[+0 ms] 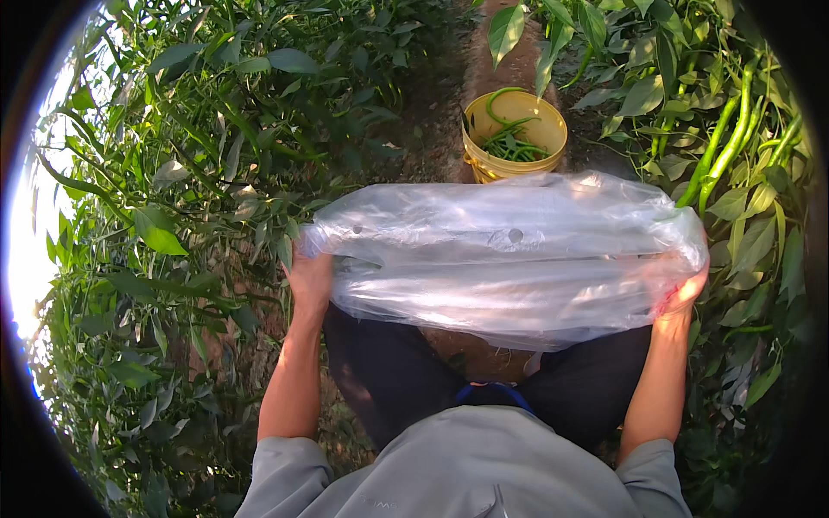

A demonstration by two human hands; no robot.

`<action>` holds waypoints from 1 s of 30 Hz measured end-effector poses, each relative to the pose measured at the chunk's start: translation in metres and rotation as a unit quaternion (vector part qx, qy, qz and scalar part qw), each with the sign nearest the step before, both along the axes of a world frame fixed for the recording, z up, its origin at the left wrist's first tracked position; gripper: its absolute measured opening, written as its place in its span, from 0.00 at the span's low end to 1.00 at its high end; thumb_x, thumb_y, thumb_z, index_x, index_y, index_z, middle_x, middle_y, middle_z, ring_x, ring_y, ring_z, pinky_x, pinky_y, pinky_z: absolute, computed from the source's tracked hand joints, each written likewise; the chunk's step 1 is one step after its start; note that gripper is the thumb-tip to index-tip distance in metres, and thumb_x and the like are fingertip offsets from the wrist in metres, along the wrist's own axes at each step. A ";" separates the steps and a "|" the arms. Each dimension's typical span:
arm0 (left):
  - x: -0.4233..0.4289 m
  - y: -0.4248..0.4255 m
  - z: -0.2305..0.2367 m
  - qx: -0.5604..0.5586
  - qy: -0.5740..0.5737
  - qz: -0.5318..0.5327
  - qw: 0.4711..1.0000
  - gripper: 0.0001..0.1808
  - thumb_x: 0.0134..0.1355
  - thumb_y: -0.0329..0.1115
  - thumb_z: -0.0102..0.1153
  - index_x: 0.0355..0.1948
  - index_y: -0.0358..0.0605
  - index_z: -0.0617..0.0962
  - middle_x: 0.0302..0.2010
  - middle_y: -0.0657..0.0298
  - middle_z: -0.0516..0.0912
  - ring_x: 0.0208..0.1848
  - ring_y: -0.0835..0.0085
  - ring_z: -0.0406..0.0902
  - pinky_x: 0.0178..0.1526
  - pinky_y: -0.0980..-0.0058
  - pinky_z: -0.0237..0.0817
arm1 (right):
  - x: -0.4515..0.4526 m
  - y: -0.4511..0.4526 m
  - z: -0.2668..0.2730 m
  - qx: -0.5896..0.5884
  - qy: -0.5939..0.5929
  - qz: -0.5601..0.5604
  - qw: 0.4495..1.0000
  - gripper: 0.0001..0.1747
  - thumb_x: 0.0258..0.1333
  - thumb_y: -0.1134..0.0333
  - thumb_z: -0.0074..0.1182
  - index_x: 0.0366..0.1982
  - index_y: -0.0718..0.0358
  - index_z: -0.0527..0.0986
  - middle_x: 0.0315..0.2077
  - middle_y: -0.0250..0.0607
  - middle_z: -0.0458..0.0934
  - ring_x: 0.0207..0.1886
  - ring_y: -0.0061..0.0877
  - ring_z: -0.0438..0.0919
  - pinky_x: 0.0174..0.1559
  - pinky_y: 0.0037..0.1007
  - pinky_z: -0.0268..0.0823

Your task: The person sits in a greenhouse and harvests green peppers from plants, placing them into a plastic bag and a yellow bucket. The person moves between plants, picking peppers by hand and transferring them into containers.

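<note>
A clear plastic bag (pixel 492 259) with small round holes is stretched sideways above my knees, between both hands. My left hand (pixel 311 275) grips its gathered left end, fingers partly hidden by the film. At the other end my right hand (pixel 683 285) holds the bag, with much of the hand behind or inside the plastic and something red at the palm. Just beyond the bag stands a yellow plastic bucket (pixel 560 139), its lower part hidden by the bag. Long green chili peppers (pixel 515 146) lie in it, one curving up to the rim.
Dense pepper plants (pixel 214 123) line the left side. On the right, close to my right hand, more plants bear long green peppers (pixel 728 142). A narrow strip of bare soil (pixel 489 52) runs between the rows behind the bucket.
</note>
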State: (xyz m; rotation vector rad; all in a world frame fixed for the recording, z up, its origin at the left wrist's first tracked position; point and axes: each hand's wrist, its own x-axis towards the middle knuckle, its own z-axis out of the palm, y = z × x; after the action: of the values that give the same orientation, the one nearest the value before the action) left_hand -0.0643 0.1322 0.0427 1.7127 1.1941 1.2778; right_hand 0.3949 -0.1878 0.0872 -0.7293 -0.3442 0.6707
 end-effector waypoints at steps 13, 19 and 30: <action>0.002 0.014 -0.013 -0.100 -0.055 0.046 0.992 0.20 0.68 0.37 0.65 0.55 0.33 0.81 0.48 0.59 0.86 0.48 0.72 0.81 0.52 0.71 0.71 | 0.037 -0.020 -0.017 -0.016 -0.048 0.172 0.984 0.42 0.53 0.48 0.73 0.63 0.66 0.74 0.56 0.49 0.81 0.59 0.41 0.77 0.59 0.55 0.71; -0.011 0.017 -0.015 -0.095 -0.004 0.068 0.993 0.25 0.68 0.42 0.65 0.58 0.34 0.79 0.47 0.59 0.86 0.47 0.70 0.80 0.52 0.70 0.71 | 0.058 0.001 -0.014 -0.494 -0.466 -0.035 0.733 0.26 0.46 0.72 0.65 0.50 0.74 0.80 0.40 0.44 0.87 0.40 0.24 0.83 0.45 0.32 0.74; 0.026 -0.002 0.024 -0.061 0.138 0.064 0.986 0.32 0.58 0.55 0.74 0.36 0.27 0.87 0.29 0.54 0.88 0.33 0.71 0.82 0.42 0.64 0.73 | 0.014 0.043 -0.026 -0.145 0.069 0.174 0.972 0.17 0.74 0.62 0.50 0.52 0.68 0.78 0.41 0.43 0.86 0.39 0.33 0.84 0.47 0.40 0.77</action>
State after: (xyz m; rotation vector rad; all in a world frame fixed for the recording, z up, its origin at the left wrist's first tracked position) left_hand -0.0386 0.1301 0.0663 1.7878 1.5317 1.0380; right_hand 0.4093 -0.1444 0.0615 -0.9046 -0.2500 1.1141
